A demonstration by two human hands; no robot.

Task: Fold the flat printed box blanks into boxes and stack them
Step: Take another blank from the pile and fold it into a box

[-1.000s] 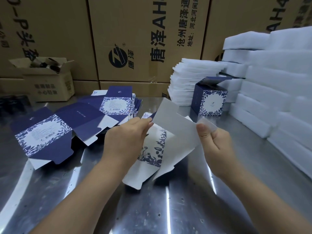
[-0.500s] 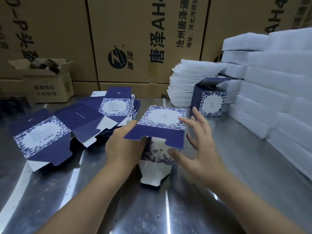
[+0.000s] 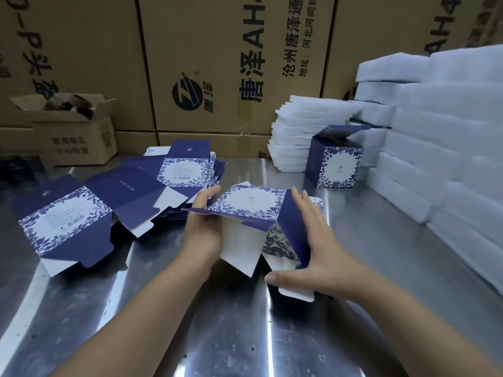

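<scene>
Head view: one finished box [image 3: 337, 164] stands alone; no stack is begun. In front of it a half-formed blank [image 3: 250, 202] is held between the hands, the right hand [image 3: 318, 240] pressed flat on its blue side, the left hand [image 3: 204, 232] at its left edge, grip unseen. Left of that box, flat blanks [image 3: 187, 170] lie unfolded

This was a packing workshop or warehouse corner. Tall brown shipping cartons [image 3: 231, 63] with printed company marks stood stacked as a wall behind a bare steel table [image 3: 245, 336]. White foam slabs [image 3: 449, 126] were piled high along the right, with a stack of thinner white sheets [image 3: 294, 137] beside them. A heap of flat box blanks [image 3: 187, 170], one folded box [image 3: 337, 164] and a small open carton [image 3: 73, 134] sat on the table.
</scene>
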